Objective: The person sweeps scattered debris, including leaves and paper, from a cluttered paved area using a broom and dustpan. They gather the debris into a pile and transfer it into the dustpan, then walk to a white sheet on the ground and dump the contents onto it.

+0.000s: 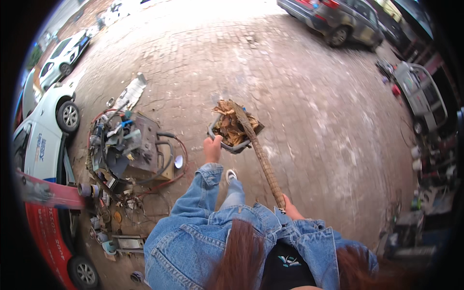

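My left hand is closed on the grey rim of a dustpan-like container, held out before me above the brick paving. Crumpled dry brown leaves fill the container. My right hand grips the lower end of a long broom, bound along its length, close to my jacket. From there the broom slants up and to the left, and its far end lies over the leaves. Part of the right hand is hidden behind the broom and the denim sleeve.
A cart or box heaped with tools, hoses and scrap stands at left. Beyond it are a white car and a red vehicle. Another car is parked at upper right, a silver van at right. Clutter lines the right edge.
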